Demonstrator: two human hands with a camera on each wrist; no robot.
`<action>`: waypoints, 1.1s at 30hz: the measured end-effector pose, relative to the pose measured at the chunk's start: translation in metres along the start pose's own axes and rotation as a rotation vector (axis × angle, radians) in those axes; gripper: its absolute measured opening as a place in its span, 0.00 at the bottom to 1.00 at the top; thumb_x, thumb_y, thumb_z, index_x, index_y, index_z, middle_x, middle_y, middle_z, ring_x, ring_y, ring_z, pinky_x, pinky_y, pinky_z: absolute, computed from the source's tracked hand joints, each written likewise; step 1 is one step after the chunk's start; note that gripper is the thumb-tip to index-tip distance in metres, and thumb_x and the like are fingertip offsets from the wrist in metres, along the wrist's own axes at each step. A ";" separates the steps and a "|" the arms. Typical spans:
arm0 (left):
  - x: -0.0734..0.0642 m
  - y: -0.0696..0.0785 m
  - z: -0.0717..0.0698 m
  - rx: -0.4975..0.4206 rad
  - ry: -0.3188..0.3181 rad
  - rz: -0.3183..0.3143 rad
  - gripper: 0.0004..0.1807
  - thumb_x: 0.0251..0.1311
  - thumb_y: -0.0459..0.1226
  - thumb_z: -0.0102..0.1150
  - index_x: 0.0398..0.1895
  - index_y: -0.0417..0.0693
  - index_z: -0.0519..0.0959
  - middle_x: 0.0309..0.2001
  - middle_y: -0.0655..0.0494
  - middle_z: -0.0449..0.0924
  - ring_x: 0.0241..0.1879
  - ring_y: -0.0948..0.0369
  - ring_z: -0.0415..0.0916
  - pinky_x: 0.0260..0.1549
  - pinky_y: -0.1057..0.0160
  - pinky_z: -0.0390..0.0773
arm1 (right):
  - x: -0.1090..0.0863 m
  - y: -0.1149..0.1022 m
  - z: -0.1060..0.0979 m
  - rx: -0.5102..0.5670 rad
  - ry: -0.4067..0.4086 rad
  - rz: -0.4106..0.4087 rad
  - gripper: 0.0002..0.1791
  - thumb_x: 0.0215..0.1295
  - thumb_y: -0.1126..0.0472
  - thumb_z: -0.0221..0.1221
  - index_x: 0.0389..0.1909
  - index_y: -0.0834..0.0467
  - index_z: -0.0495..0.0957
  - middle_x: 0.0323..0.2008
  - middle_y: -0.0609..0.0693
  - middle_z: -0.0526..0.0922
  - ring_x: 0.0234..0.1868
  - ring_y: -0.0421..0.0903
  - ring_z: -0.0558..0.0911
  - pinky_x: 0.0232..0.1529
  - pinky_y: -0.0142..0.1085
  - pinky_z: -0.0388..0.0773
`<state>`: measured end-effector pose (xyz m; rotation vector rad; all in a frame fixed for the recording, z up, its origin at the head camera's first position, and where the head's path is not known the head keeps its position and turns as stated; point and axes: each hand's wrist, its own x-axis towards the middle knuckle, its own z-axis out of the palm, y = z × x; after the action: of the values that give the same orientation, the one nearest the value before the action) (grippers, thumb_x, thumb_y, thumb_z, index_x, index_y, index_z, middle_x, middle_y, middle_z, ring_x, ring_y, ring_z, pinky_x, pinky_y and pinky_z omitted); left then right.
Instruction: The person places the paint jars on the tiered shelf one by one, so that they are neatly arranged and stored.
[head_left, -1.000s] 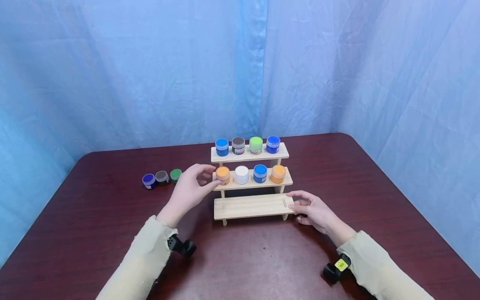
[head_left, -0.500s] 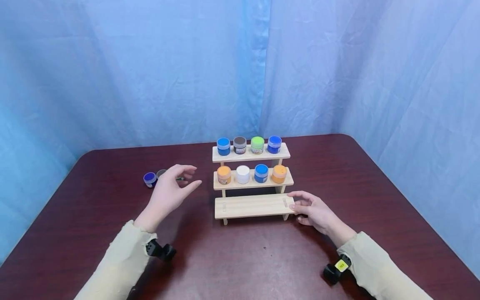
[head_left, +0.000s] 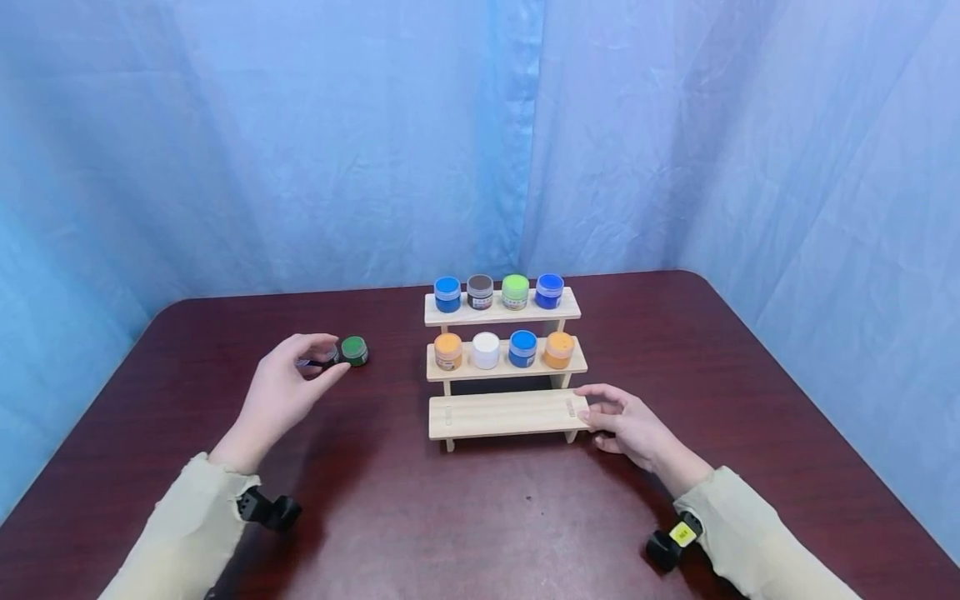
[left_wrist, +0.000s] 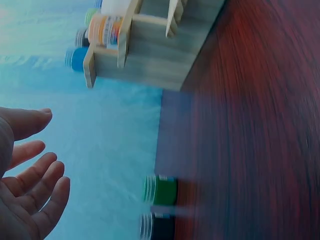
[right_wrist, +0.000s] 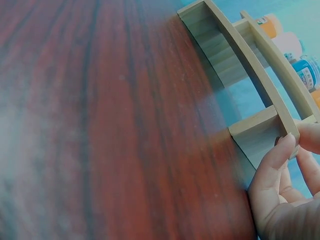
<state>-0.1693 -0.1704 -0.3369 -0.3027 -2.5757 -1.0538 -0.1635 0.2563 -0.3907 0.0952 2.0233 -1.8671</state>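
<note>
My left hand point(head_left: 281, 387) hovers at the loose paint jars on the left, thumb and fingers spread with nothing between them. The green jar point(head_left: 355, 351) is just right of its fingertips; the dark jar point(left_wrist: 157, 226) stands beside it in the left wrist view. In the head view the hand mostly covers the other loose jars. With thumb and fingers my right hand point(head_left: 628, 427) pinches the right end of the bottom board of a three-step wooden display rack point(head_left: 506, 414). An orange jar point(head_left: 448, 351), a white jar point(head_left: 486, 350), a blue jar point(head_left: 522, 348) and another orange jar point(head_left: 558, 349) fill the middle step.
On the top step stand a light blue jar point(head_left: 447, 294), a brown jar point(head_left: 480, 292), a light green jar point(head_left: 515, 292) and a dark blue jar point(head_left: 549, 291). The dark red wood table point(head_left: 480, 525) meets a blue curtain point(head_left: 337, 150) at the back.
My left hand has drawn away from the left orange jar on the middle step and moved left to the loose jars. My right hand has kept its grip on the rack.
</note>
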 end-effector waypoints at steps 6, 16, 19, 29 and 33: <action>0.000 -0.014 -0.011 0.057 0.021 -0.044 0.21 0.56 0.35 0.65 0.53 0.40 0.76 0.46 0.41 0.78 0.43 0.47 0.78 0.42 0.48 0.80 | 0.001 -0.002 0.001 -0.022 0.008 0.005 0.22 0.64 0.65 0.58 0.59 0.59 0.68 0.33 0.45 0.78 0.31 0.40 0.76 0.27 0.29 0.76; 0.001 -0.042 -0.016 0.065 0.030 -0.169 0.26 0.59 0.38 0.63 0.58 0.36 0.72 0.50 0.36 0.75 0.48 0.44 0.76 0.45 0.49 0.79 | 0.001 -0.001 0.001 -0.013 0.005 0.013 0.22 0.64 0.65 0.58 0.58 0.58 0.68 0.33 0.45 0.78 0.30 0.39 0.75 0.27 0.29 0.76; 0.003 -0.051 -0.016 0.045 0.032 -0.200 0.27 0.58 0.39 0.63 0.58 0.35 0.71 0.51 0.34 0.74 0.49 0.43 0.75 0.45 0.51 0.78 | 0.001 -0.001 0.001 -0.012 0.004 0.016 0.22 0.64 0.65 0.59 0.58 0.58 0.68 0.33 0.45 0.78 0.30 0.39 0.75 0.27 0.29 0.76; 0.005 -0.079 -0.013 -0.013 0.026 -0.300 0.29 0.61 0.40 0.60 0.61 0.33 0.68 0.57 0.33 0.70 0.55 0.42 0.70 0.51 0.48 0.74 | 0.001 -0.001 0.001 -0.008 0.010 0.019 0.20 0.63 0.65 0.59 0.57 0.57 0.70 0.32 0.45 0.77 0.30 0.39 0.75 0.26 0.29 0.75; 0.006 -0.085 -0.012 -0.017 0.022 -0.312 0.29 0.61 0.41 0.60 0.61 0.32 0.67 0.57 0.31 0.69 0.56 0.41 0.69 0.53 0.44 0.72 | 0.000 -0.001 0.001 -0.015 0.015 0.019 0.22 0.64 0.65 0.59 0.58 0.59 0.68 0.32 0.45 0.77 0.30 0.39 0.75 0.26 0.29 0.75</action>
<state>-0.1990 -0.2383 -0.3810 0.1118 -2.6515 -1.1747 -0.1640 0.2552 -0.3898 0.1237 2.0392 -1.8445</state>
